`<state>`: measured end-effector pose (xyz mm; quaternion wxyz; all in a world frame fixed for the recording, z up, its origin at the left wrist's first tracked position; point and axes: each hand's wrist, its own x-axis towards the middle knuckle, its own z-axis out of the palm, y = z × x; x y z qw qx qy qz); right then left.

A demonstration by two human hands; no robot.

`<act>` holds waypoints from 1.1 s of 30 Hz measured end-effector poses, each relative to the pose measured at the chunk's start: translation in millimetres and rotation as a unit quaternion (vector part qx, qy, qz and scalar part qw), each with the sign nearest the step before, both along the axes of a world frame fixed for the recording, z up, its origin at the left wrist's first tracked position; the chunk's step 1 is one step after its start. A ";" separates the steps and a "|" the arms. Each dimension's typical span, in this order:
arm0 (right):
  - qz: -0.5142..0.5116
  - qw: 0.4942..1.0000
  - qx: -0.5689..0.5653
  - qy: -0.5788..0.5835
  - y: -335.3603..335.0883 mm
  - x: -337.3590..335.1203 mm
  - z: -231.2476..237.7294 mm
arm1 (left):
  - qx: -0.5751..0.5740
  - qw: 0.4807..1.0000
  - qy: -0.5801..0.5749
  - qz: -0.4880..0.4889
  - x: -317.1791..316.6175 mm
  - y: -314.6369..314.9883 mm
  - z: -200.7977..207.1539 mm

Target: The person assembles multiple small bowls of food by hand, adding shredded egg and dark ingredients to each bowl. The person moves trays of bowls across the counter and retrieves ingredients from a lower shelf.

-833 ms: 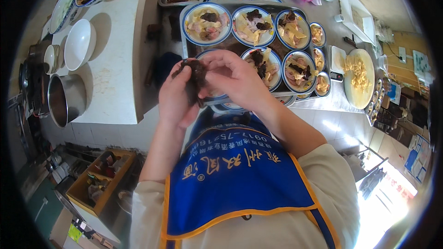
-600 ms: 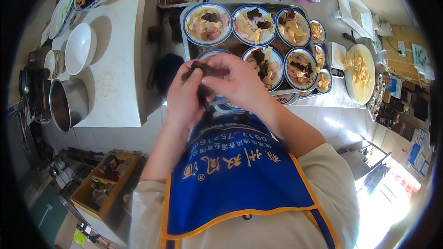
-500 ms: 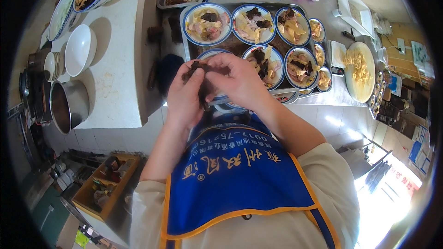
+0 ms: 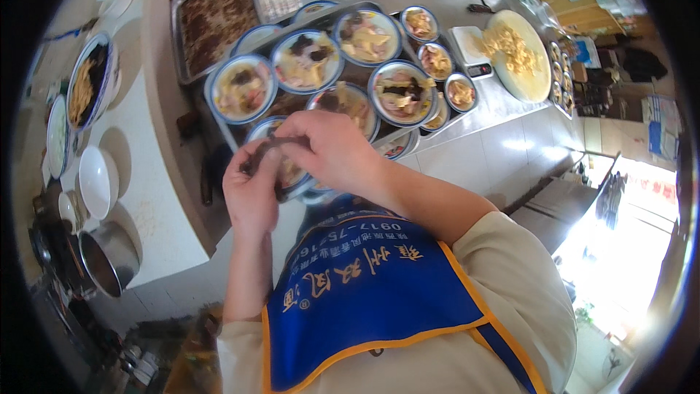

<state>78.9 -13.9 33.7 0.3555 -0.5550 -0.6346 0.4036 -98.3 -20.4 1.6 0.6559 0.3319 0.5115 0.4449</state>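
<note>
Head view: a limp, dark piece of food (image 4: 279, 144) is held between both hands, above the near left corner of the metal tray (image 4: 287, 105). The piece could be torn unevenly or lost from the grip, it is judged, if it is pinched only by its edges. Scraps might then be shed past the tray's near rim onto the apron (image 4: 379, 284), as the hands are placed close to that rim. One of the filled bowls (image 4: 242, 91) on the tray might also be nudged by the right wrist, since they are packed closely there — and the bowl beneath the hands is partly hidden.

The left hand (image 4: 250, 188) is raised at the tray's near left corner, its forearm nearly straight up from below, its thumb laid across the piece. The right hand (image 4: 327, 149) is brought across the tray's near edge, forearm slanted leftward, back turned up, fingertips bent toward the left. The fingers of both are narrowed around the piece; how firmly it is gripped cannot be told.

To the tray's right, small filled bowls (image 4: 435, 61), a scale (image 4: 470, 51) and a round board (image 4: 536, 86) are set on the desk (image 4: 490, 111).
</note>
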 end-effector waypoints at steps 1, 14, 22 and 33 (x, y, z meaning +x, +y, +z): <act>-0.001 1.000 0.014 -0.006 -2.4 8.4 4.0 | 0.010 1.000 0.009 -0.005 6.9 0.3 -0.1; 0.087 0.878 -0.126 0.454 -26.3 222.7 -27.5 | -0.044 0.995 -0.007 -0.094 209.7 -15.5 37.5; 0.058 0.692 -0.140 0.706 4.0 404.7 -52.5 | -0.117 0.987 -0.108 -0.009 414.3 19.9 18.3; -0.190 0.767 -0.173 0.588 50.7 502.5 -124.1 | -0.090 0.989 -0.081 0.087 511.0 66.6 -45.4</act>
